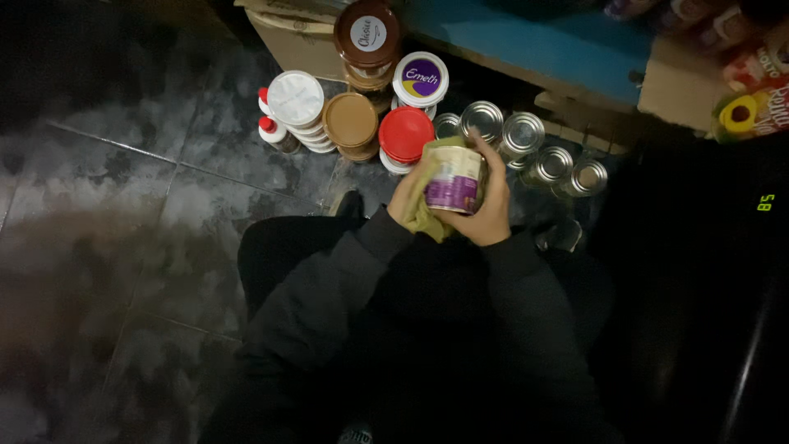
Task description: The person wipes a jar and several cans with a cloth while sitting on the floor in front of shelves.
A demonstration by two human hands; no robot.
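Note:
My right hand (491, 205) grips a metal can (454, 181) with a purple and white label, held on its side over my lap. A yellow-green cloth (427, 212) is pressed against the can's left side and top by my left hand (404, 197). Both arms wear dark sleeves. Just beyond the can, several silver cans (523, 136) stand on the floor.
Stacked tubs with white, tan, red and brown lids (350, 120) stand on the grey tiled floor (123, 214), with two small red-capped bottles (271, 130) at their left. Cardboard boxes (674, 78) and a blue surface (534, 45) lie behind. Packaged goods (752, 99) sit at the far right.

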